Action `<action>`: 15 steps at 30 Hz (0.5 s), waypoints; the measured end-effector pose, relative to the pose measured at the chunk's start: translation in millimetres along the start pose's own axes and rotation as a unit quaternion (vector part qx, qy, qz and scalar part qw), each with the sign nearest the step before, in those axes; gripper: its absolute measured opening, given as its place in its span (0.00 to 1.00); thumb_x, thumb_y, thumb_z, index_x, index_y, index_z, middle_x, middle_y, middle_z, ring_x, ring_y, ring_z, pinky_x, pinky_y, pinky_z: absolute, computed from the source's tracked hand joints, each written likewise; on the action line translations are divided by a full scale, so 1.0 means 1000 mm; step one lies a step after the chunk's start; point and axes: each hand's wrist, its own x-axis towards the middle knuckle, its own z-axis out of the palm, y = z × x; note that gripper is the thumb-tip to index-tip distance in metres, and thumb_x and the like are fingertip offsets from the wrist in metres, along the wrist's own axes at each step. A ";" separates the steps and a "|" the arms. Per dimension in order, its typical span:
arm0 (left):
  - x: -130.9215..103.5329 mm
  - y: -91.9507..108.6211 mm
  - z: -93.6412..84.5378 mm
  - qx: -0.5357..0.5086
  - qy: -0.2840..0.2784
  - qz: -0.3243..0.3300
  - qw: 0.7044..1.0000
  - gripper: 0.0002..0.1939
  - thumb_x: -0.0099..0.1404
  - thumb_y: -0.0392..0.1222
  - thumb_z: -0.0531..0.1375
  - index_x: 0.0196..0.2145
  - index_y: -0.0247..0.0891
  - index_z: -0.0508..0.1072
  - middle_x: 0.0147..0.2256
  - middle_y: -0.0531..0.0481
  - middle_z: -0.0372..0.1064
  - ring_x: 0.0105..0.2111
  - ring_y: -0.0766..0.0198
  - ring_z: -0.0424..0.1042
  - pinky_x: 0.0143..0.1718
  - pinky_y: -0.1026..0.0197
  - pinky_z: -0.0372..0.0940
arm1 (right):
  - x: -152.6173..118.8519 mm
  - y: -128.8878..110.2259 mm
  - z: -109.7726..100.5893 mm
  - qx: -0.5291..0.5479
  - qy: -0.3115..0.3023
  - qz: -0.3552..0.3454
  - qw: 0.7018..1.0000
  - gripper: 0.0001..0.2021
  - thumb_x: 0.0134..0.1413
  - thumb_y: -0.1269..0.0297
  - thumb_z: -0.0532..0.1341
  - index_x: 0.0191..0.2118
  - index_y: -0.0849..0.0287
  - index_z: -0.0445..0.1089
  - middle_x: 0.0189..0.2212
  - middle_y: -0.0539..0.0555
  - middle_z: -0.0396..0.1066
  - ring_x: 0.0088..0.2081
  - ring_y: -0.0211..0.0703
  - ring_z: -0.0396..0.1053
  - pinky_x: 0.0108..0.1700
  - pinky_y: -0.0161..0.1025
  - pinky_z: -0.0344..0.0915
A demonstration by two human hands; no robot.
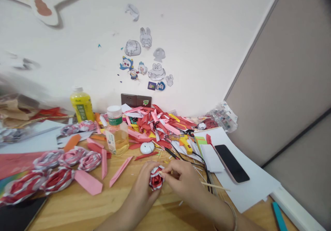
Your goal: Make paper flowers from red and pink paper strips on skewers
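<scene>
Item under inspection: a red-and-white paper rosette [156, 180], located above the desk [77, 210], near the middle of its width and well apart from the back edge, which meets the wall [207, 34]. The desk's front edge lies out of view. My left hand [143, 183] encloses the rosette from the left, its fingers curled about the far side and the thumb toward the near side; no crushing is evident. My right hand [183, 181] meets the rosette at its right rim, thumb and forefinger pinching a small pale tip. I judge that tip to be the end of a wooden stick [216, 186], whose length shows again beyond my right wrist, pointing toward the desk's right edge; the hand covers the part between. Handling assessment: the rosette should be very light, dry, little prone to slip, springy in its folds, and easily dented or loosened. Recommended hold is around the outer wall at low pressure, leaving the layered rim free. Orientation: its open, layered face points up toward me. The visible outline runs longer from front to back than from side to side. Its depth is foreshortened, and I cannot tell what lies underneath.
</scene>
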 end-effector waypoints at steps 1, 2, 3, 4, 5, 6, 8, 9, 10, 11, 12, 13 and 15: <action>0.000 0.000 0.000 0.001 -0.001 0.000 1.000 0.21 0.55 0.28 0.54 0.47 0.41 0.61 0.41 0.45 0.69 0.42 0.57 0.71 0.41 0.56 0.70 | -0.001 0.001 0.000 -0.021 0.008 -0.030 0.999 0.08 0.54 0.67 0.58 0.26 0.58 0.70 0.20 0.46 0.68 0.21 0.34 0.63 0.25 0.31 0.54; 0.000 -0.001 0.001 0.003 -0.002 0.000 1.000 0.21 0.56 0.28 0.54 0.47 0.41 0.61 0.41 0.44 0.69 0.42 0.57 0.71 0.41 0.56 0.70 | -0.002 0.002 0.001 -0.047 0.015 -0.062 0.997 0.10 0.57 0.66 0.56 0.26 0.58 0.69 0.20 0.47 0.69 0.22 0.34 0.64 0.25 0.32 0.55; 0.000 -0.001 0.001 0.005 -0.001 0.002 1.000 0.21 0.56 0.28 0.53 0.47 0.41 0.61 0.41 0.44 0.69 0.42 0.57 0.71 0.42 0.56 0.70 | -0.003 0.003 0.001 -0.075 0.019 -0.093 0.993 0.11 0.59 0.65 0.54 0.27 0.59 0.69 0.21 0.48 0.69 0.22 0.35 0.65 0.25 0.33 0.55; 0.000 -0.001 0.001 0.008 0.002 0.002 1.000 0.21 0.57 0.29 0.53 0.48 0.41 0.60 0.41 0.44 0.69 0.43 0.57 0.71 0.42 0.56 0.70 | -0.004 0.004 0.001 -0.103 0.023 -0.120 0.987 0.13 0.61 0.65 0.52 0.28 0.59 0.69 0.21 0.49 0.70 0.23 0.36 0.66 0.26 0.34 0.55; 0.000 -0.002 0.001 0.011 0.005 0.002 1.000 0.21 0.57 0.29 0.53 0.48 0.41 0.60 0.42 0.44 0.69 0.43 0.57 0.71 0.42 0.56 0.70 | -0.005 0.004 0.001 -0.128 0.027 -0.143 0.981 0.14 0.62 0.65 0.50 0.29 0.59 0.68 0.22 0.50 0.70 0.24 0.37 0.66 0.26 0.34 0.55; 0.000 -0.002 0.001 0.013 0.008 0.003 1.000 0.21 0.57 0.29 0.53 0.48 0.41 0.60 0.42 0.44 0.68 0.43 0.57 0.71 0.42 0.55 0.70 | -0.006 0.005 0.002 -0.149 0.032 -0.163 0.975 0.14 0.63 0.66 0.49 0.30 0.60 0.68 0.22 0.51 0.70 0.24 0.38 0.67 0.27 0.35 0.56; 0.000 -0.001 0.001 0.014 0.006 0.002 1.000 0.21 0.56 0.29 0.53 0.48 0.41 0.60 0.42 0.44 0.68 0.43 0.57 0.71 0.43 0.55 0.69 | -0.006 0.006 0.002 -0.181 0.038 -0.198 0.963 0.14 0.64 0.68 0.47 0.31 0.60 0.67 0.23 0.51 0.70 0.25 0.38 0.67 0.27 0.35 0.56; 0.000 -0.001 0.000 0.014 0.002 0.002 1.000 0.21 0.56 0.29 0.53 0.48 0.41 0.60 0.42 0.44 0.68 0.44 0.57 0.70 0.44 0.55 0.69 | -0.006 0.006 0.003 -0.197 0.041 -0.213 0.956 0.14 0.64 0.69 0.46 0.32 0.61 0.66 0.23 0.52 0.69 0.25 0.39 0.67 0.27 0.35 0.56; 0.000 -0.001 0.000 0.015 -0.001 0.001 1.000 0.21 0.56 0.29 0.53 0.48 0.40 0.60 0.42 0.44 0.68 0.44 0.57 0.70 0.44 0.55 0.69 | -0.006 0.007 0.003 -0.213 0.044 -0.225 0.950 0.14 0.64 0.70 0.46 0.32 0.61 0.66 0.23 0.52 0.69 0.25 0.39 0.67 0.27 0.36 0.56; 0.000 -0.001 0.000 0.016 -0.004 0.000 1.000 0.21 0.56 0.29 0.53 0.48 0.40 0.60 0.42 0.43 0.68 0.44 0.57 0.70 0.44 0.55 0.69 | -0.006 0.007 0.004 -0.228 0.047 -0.235 0.944 0.14 0.64 0.70 0.46 0.32 0.61 0.66 0.23 0.52 0.69 0.25 0.39 0.67 0.26 0.36 0.56; -0.001 -0.002 0.000 0.018 -0.004 -0.002 1.000 0.22 0.56 0.29 0.53 0.48 0.40 0.60 0.42 0.43 0.68 0.44 0.56 0.70 0.44 0.54 0.69 | -0.006 0.008 0.005 -0.242 0.048 -0.239 0.939 0.14 0.64 0.71 0.45 0.31 0.61 0.65 0.22 0.52 0.68 0.25 0.40 0.67 0.26 0.36 0.55; -0.002 -0.002 0.000 0.020 -0.003 -0.004 1.000 0.22 0.56 0.29 0.54 0.48 0.39 0.60 0.43 0.43 0.68 0.44 0.56 0.70 0.44 0.54 0.69 | -0.006 0.008 0.006 -0.255 0.050 -0.241 0.935 0.14 0.64 0.71 0.46 0.31 0.61 0.65 0.22 0.52 0.68 0.24 0.40 0.66 0.25 0.36 0.54; -0.003 -0.003 0.001 0.020 -0.003 -0.009 1.000 0.22 0.55 0.28 0.54 0.48 0.39 0.60 0.43 0.42 0.68 0.44 0.56 0.70 0.44 0.54 0.69 | -0.005 0.008 0.007 -0.270 0.057 -0.244 0.930 0.15 0.64 0.71 0.45 0.29 0.60 0.64 0.21 0.52 0.67 0.22 0.40 0.65 0.24 0.37 0.53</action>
